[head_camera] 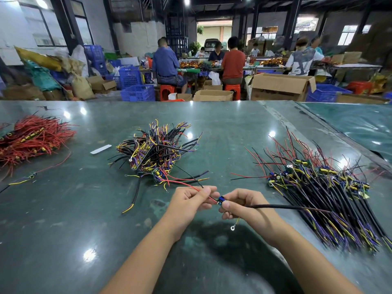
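Two bare hands meet just above a shiny green table (222, 128), near the person. Between them is a tiny blue part (221, 200) with wires coming out of it. The left hand (189, 201) has its fingers curled and pinches a thin red wire (186, 184) and a thin black wire (192, 177) that run from the blue part up and to the left. The right hand (240, 205) has its fingers curled too. It pinches the blue part with thumb and finger. A thick black cable (286, 207) runs from this hand out to the right. A yellow wire with a small metal ring (233, 228) at its end hangs down under the right hand.

Far left lies a heap of red wires (31, 139). In the middle, beyond the hands, is a messy pile of black, yellow and purple wires (157, 151). On the right is a bigger bundle of wires (331, 192), lying mostly side by side. A little white strip (101, 149) lies between the left and middle piles. Far away, people sit on red stools (167, 90) at tables, with blue crates (137, 92) and cardboard boxes (280, 87) around them.
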Demonstrator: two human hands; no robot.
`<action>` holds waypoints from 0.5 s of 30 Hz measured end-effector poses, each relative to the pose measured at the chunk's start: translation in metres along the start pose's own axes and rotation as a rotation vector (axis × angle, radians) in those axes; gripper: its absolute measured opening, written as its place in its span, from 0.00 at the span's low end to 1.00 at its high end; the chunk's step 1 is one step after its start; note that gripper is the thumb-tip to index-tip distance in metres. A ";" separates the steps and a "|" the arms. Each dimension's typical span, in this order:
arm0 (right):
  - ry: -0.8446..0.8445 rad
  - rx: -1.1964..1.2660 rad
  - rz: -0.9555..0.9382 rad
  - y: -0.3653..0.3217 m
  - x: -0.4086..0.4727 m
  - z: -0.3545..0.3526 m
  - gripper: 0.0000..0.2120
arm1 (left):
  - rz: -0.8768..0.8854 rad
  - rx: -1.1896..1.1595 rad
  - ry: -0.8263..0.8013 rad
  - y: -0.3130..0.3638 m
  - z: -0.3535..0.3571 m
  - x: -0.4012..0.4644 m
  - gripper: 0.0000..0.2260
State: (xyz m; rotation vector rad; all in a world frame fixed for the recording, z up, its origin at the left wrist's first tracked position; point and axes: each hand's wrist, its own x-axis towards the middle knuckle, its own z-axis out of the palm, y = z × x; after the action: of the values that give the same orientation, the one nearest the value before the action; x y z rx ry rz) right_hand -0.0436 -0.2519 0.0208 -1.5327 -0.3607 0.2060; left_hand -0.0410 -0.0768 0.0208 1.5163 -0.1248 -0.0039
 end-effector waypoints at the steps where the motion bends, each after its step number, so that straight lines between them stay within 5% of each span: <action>1: 0.001 -0.003 0.006 0.001 0.000 -0.002 0.02 | -0.001 -0.039 0.048 0.001 -0.003 0.001 0.10; 9: -0.054 -0.002 0.024 0.004 -0.002 -0.002 0.07 | 0.025 -0.268 0.337 0.006 -0.015 0.007 0.09; 15: 0.010 0.033 0.021 0.009 0.001 -0.005 0.02 | -0.148 -0.276 0.093 -0.002 -0.005 0.003 0.11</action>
State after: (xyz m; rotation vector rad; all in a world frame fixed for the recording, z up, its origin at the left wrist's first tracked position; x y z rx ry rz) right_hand -0.0398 -0.2554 0.0117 -1.5051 -0.3320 0.2201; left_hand -0.0373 -0.0723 0.0186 1.2447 0.0609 -0.0667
